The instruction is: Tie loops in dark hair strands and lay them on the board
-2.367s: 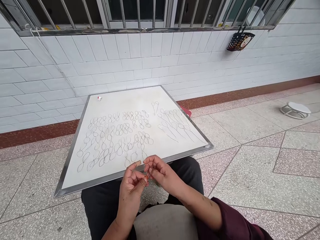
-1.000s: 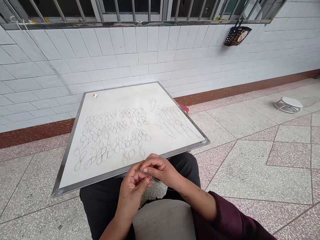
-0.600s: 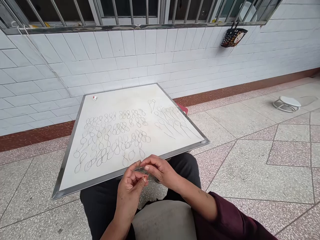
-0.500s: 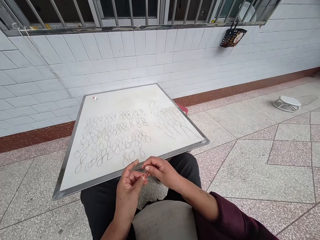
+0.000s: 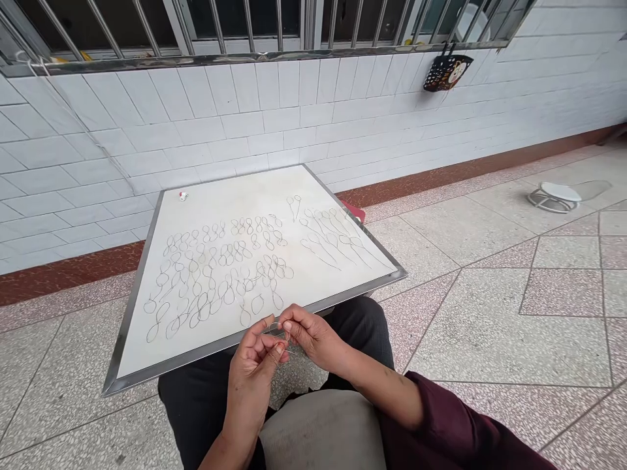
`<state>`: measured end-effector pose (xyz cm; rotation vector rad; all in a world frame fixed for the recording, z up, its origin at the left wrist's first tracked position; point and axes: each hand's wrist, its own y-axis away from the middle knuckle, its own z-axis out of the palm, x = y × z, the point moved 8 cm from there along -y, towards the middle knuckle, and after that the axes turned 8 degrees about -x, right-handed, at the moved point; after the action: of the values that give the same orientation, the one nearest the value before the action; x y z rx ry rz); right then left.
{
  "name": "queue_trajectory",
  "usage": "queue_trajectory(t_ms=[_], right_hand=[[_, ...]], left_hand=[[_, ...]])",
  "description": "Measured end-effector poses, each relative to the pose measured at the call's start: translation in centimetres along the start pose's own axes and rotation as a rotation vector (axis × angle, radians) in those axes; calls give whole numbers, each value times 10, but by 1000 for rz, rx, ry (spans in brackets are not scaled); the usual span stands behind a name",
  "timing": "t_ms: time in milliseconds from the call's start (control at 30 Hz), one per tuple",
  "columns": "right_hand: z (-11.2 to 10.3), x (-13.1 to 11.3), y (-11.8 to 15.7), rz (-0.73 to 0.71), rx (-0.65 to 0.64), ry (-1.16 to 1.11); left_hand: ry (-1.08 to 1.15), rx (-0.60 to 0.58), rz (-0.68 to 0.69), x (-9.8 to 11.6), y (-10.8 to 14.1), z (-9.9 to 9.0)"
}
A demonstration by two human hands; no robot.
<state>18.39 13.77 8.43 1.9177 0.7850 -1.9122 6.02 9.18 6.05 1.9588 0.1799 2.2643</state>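
Observation:
Between my two hands is a thin wire [image 5: 290,352], pinched close to my lap at the table's front edge. My left hand [image 5: 255,359] grips it between thumb and fingers, palm turned up. My right hand [image 5: 313,334] holds another part of it, thumb against forefinger, fingertips almost touching the left ones. The wire's exact shape is too fine to make out. Beyond the hands, several rows of twisted wire loops [image 5: 200,307] lie on the white table [image 5: 235,189]. More wires with one looped end and long tails [image 5: 323,251] lie at its right.
A small white and red object [image 5: 183,196] sits at the table's far left corner. The tiled wall [image 5: 196,140] with a barred window stands behind. A black patterned basket [image 5: 445,70] hangs from the sill, and a low white stool [image 5: 556,196] stands at right.
My right hand's fingertips have shifted slightly up, away from the left ones. The view has turned a little to the right. The wires on the table lie as before.

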Motion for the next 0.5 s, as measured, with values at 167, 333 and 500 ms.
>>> queue_trajectory(t_ms=[167,333,500], right_hand=[[-1,1,1,4,-7,-52],[-2,11,4,89,-41,-105],[4,21,3,137,6,-135]], left_hand=[[-5,13,-5,1,1,0],[-6,103,41,3,0,-10],[91,192,119,5,0,-16]])
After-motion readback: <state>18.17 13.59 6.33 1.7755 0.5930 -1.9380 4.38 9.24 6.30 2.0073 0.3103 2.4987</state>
